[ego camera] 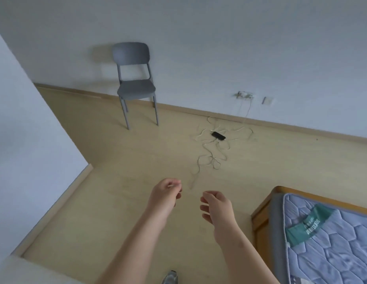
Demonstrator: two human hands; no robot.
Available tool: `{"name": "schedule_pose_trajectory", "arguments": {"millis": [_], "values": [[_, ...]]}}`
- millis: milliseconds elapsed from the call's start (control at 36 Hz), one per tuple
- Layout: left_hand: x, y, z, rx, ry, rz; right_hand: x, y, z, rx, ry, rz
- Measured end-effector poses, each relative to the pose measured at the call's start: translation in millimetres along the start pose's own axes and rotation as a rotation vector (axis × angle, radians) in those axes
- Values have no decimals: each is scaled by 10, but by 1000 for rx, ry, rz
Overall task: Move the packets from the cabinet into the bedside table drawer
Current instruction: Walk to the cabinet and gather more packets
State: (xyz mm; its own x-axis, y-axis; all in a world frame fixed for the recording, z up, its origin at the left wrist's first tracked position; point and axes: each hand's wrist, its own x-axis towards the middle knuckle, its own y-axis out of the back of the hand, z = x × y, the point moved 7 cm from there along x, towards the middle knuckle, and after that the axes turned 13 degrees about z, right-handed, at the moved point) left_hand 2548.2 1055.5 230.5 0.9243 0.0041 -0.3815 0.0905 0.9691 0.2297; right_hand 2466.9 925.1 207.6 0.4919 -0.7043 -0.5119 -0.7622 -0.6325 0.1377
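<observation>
The left hand (166, 192) and right hand (217, 203) hang relaxed, empty. No cabinet shows; best to turn toward it, avoiding the cable (209, 158).

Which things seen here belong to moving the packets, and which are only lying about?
For the job: left hand, right hand, both empty; no packets, cabinet or drawer in view.
Lying about: grey chair, white cable, black device, mattress.
</observation>
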Motion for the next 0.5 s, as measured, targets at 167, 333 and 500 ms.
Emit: {"name": "schedule_pose_trajectory", "arguments": {"millis": [167, 333, 500], "values": [[755, -998, 651, 84, -56, -134, 942, 223, -659, 109, -10, 175], [1142, -2190, 1048, 164, -73, -317, 1810, 676, -917, 200, -83, 314], [1490, -3536, 1557, 184, -108, -419, 2943, 1191, -1477, 275, -77, 390]]}}
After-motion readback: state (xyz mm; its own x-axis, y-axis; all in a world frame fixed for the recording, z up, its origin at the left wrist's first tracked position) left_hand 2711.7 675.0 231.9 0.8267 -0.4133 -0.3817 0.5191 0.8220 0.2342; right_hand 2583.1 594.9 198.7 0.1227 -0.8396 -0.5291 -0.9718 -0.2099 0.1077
